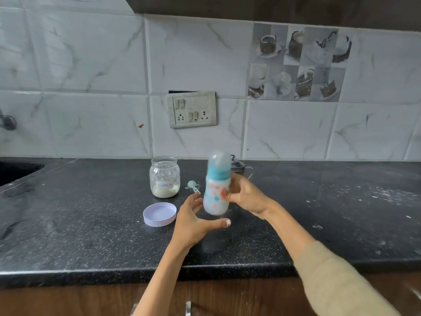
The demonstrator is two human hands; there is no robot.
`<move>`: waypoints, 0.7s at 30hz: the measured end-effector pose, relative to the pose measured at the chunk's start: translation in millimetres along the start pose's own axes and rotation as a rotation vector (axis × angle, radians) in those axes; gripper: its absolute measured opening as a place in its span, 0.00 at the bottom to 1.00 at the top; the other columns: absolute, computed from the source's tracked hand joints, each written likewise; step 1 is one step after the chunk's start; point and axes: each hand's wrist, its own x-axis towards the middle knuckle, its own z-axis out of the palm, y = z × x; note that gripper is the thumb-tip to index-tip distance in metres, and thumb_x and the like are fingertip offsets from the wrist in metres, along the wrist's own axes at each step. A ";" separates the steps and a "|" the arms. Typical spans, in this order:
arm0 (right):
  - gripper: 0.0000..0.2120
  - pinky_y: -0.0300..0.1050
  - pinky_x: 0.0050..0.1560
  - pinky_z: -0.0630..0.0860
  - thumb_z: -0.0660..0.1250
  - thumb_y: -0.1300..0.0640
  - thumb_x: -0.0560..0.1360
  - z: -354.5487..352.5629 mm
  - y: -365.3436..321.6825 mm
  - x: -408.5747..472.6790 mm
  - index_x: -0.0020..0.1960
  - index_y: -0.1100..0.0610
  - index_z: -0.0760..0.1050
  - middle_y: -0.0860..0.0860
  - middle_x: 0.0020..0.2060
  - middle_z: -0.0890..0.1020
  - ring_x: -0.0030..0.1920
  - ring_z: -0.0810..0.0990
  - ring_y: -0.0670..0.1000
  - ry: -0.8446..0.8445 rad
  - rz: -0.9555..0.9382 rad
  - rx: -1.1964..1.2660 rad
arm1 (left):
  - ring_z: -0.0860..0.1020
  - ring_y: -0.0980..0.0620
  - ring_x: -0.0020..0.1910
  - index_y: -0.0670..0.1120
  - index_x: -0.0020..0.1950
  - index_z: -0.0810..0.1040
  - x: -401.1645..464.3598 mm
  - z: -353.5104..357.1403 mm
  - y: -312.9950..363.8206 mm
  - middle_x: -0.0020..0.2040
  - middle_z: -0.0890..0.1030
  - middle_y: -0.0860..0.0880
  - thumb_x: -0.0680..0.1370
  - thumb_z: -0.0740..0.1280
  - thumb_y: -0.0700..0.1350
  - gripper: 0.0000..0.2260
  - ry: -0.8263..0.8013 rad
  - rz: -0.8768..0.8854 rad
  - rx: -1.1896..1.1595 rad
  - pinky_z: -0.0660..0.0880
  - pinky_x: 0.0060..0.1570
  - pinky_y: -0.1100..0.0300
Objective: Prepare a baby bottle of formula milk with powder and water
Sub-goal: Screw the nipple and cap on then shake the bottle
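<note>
Right hand (245, 197) is gripping a blurred, milky plastic baby bottle with teal collar (216, 185) above the speckled black counter (91, 224); left hand (193, 222) is spreading wide beside it, near a lilac round lid (160, 214).

Black speckled counter (91, 224) runs full width, w/ pale dust and specks at right and a dark sink (16, 172) recessed at far left. Marble-look tiled wall (79, 65) behind it carries a switch/socket plate (192, 109) at centre, a decor tile (298, 62) w/ cup and dessert prints at upper right, and a dark tap fitting (8, 122) at left edge. Wood cabinet fronts (68, 302) sit below the counter edge, w/ a metal handle (188, 308) at bottom centre.
</note>
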 end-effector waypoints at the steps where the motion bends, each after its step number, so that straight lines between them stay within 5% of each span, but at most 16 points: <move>1: 0.17 0.51 0.60 0.77 0.67 0.65 0.75 -0.8 0.2 -1.3 0.61 0.53 0.72 0.52 0.58 0.80 0.62 0.77 0.54 0.045 -0.022 0.031 | 0.72 0.53 0.66 0.44 0.73 0.64 0.3 0.0 -0.6 0.69 0.73 0.47 0.51 0.85 0.49 0.54 -0.001 0.001 -0.001 0.69 0.64 0.58; 4: 0.19 0.51 0.61 0.76 0.69 0.61 0.74 1.2 -5.4 1.5 0.62 0.52 0.71 0.52 0.59 0.79 0.64 0.76 0.52 -0.021 -0.026 0.011 | 0.73 0.54 0.65 0.45 0.72 0.64 0.0 0.8 -1.2 0.68 0.74 0.47 0.53 0.85 0.46 0.51 -0.005 0.009 -0.017 0.69 0.62 0.60; 7: 0.32 0.52 0.56 0.79 0.77 0.48 0.64 -0.1 -13.3 3.5 0.64 0.58 0.72 0.54 0.59 0.80 0.61 0.78 0.54 0.069 -0.069 0.102 | 0.72 0.53 0.66 0.44 0.72 0.65 0.5 0.4 -0.8 0.68 0.73 0.48 0.54 0.84 0.44 0.50 -0.009 0.011 -0.032 0.68 0.62 0.61; 11: 0.19 0.50 0.62 0.75 0.70 0.61 0.73 4.7 -17.6 5.7 0.63 0.52 0.70 0.52 0.60 0.78 0.64 0.76 0.52 -0.039 -0.012 -0.003 | 0.75 0.60 0.59 0.49 0.64 0.69 -0.4 0.5 0.9 0.63 0.77 0.50 0.55 0.84 0.41 0.42 -0.013 0.038 -0.045 0.71 0.56 0.67; 14: 0.18 0.56 0.60 0.76 0.69 0.63 0.74 1.4 -11.0 4.1 0.62 0.54 0.71 0.55 0.59 0.79 0.63 0.77 0.56 0.058 -0.032 0.081 | 0.74 0.57 0.61 0.48 0.67 0.68 0.5 1.1 -1.2 0.61 0.75 0.53 0.54 0.84 0.43 0.45 -0.010 0.029 -0.053 0.70 0.57 0.65; 17: 0.20 0.50 0.61 0.76 0.70 0.63 0.72 3.4 -10.1 -0.1 0.63 0.53 0.71 0.51 0.58 0.80 0.61 0.77 0.51 -0.038 -0.020 -0.035 | 0.74 0.55 0.64 0.44 0.70 0.67 1.3 0.9 -2.8 0.65 0.76 0.49 0.48 0.84 0.50 0.53 -0.013 0.027 -0.022 0.72 0.63 0.59; 21: 0.20 0.49 0.57 0.78 0.69 0.61 0.73 -2.5 -11.3 -0.7 0.63 0.55 0.71 0.52 0.57 0.79 0.59 0.78 0.51 0.046 -0.047 0.048 | 0.71 0.53 0.67 0.44 0.73 0.63 0.9 1.1 -2.7 0.69 0.72 0.46 0.48 0.84 0.51 0.57 -0.015 0.007 -0.019 0.69 0.64 0.58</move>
